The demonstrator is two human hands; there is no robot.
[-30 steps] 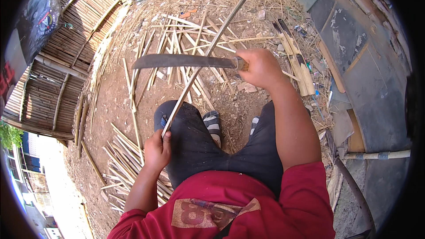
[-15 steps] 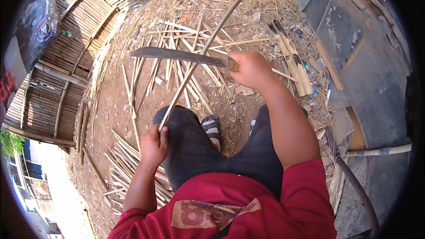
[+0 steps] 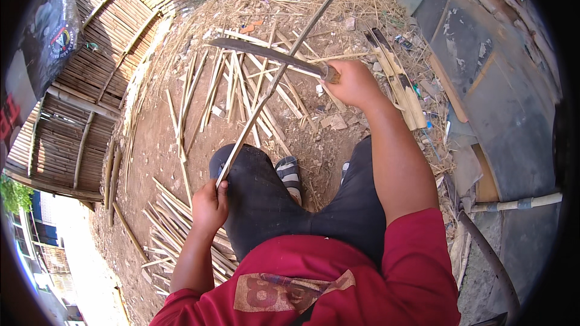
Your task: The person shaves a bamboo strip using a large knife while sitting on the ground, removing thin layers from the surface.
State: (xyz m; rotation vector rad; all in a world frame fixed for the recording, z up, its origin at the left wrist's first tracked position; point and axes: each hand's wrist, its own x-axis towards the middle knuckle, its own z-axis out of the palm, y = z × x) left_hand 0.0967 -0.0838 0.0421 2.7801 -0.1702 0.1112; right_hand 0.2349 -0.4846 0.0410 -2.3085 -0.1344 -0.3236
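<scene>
My left hand (image 3: pixel 209 206) is closed round the near end of a long bamboo strip (image 3: pixel 261 104), just beside my left knee. The strip slants up and away to the right, its far end above the ground. My right hand (image 3: pixel 352 84) grips the handle of a machete (image 3: pixel 266 52) out in front of my right knee. The long dark blade points left and crosses the strip, seemingly against it; whether they truly touch I cannot tell.
Split bamboo strips (image 3: pixel 181 217) lie piled beside my left leg, and more strips (image 3: pixel 241 84) are scattered ahead on the dirt. Wider bamboo pieces (image 3: pixel 402 90) lie at the right. Bamboo panels (image 3: pixel 96 42) stand left, dark boards (image 3: pixel 507 115) right.
My right hand and the machete have shifted away and to the right, the blade sliding farther along the strip. The strip's far end has dipped into view; my left hand has lowered slightly.
</scene>
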